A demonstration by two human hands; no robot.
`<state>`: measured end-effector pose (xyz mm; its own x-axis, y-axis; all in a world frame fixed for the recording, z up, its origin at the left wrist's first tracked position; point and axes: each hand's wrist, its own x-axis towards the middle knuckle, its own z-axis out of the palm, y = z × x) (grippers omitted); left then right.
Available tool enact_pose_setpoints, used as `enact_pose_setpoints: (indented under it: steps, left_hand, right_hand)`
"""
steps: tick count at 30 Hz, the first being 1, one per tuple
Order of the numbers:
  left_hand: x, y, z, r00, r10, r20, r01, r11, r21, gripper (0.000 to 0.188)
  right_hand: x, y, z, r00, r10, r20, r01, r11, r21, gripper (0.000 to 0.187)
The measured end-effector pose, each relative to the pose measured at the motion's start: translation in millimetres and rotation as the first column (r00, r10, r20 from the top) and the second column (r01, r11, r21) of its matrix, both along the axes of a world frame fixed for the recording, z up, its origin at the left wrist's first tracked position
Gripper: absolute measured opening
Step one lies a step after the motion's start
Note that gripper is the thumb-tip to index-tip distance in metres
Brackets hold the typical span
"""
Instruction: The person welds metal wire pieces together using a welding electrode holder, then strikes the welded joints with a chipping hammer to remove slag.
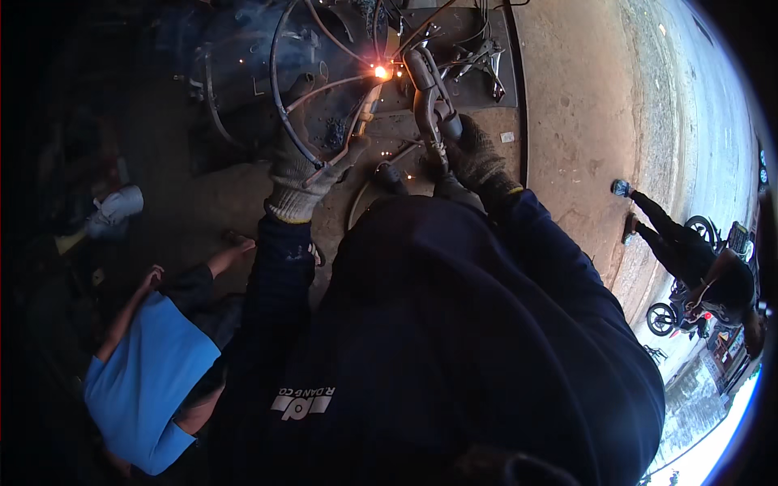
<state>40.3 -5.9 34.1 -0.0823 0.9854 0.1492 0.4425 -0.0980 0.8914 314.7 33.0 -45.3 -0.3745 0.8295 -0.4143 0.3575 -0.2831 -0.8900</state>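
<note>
My left hand (301, 174), in a knitted grey glove, is closed on the near edge of a round metal rod frame (278, 77) with several spokes. My right hand (476, 155), gloved too, grips a grey metal tool (425, 101) with a long curved jaw; its exact kind is unclear. Just left of the tool's far end, a bright weld glow (381, 72) throws sparks and smoke where the rods meet. Below the glow stands a lit, orange-looking bar (369, 105). Glare hides the joint itself.
A dark cylinder (255, 77) lies behind the frame. Metal clamps (486, 65) rest on the dark plate (506, 105) at the far right. A person in a blue shirt (154, 381) is at lower left. Another person (705, 275) stands by a motorcycle (664, 317) at right.
</note>
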Motion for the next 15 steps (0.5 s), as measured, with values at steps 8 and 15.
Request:
enact_pose_setpoints:
  steps: [8,15]
  left_hand:
    - [-5,2,-8,0.969,0.018,-0.248,0.019,0.989,0.149,0.092]
    - [-8,1,-11,0.977,-0.05,-0.205,0.068,0.994,0.083,0.092]
  right_hand:
    - [-4,2,-2,0.998,0.004,-0.065,-0.005,1.0,-0.005,0.046]
    - [-2,1,-19,0.997,-0.002,-0.08,0.002,1.0,-0.005,0.054]
